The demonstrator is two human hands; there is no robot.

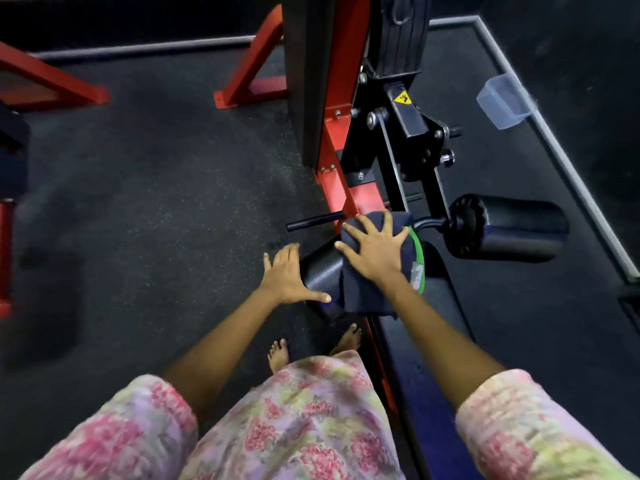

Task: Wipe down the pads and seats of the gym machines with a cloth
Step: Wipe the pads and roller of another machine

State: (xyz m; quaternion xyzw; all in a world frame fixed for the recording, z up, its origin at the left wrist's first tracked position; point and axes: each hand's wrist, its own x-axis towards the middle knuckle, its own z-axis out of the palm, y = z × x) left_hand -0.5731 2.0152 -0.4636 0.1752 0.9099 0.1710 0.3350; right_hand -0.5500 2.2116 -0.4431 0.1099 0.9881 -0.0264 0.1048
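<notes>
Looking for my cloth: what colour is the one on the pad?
Dark navy cloth with a green edge, under the right hand; head view.

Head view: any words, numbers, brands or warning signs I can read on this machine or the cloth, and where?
No legible words or numbers in this view.
Yellow warning sticker on the black bracket of the machine: a black pictogram only, too small to make out; no text readable.
Small round mark on the black plate by the red frame: too small to read.
Pale tag at the cloth's green edge: blurred, unreadable.
</notes>
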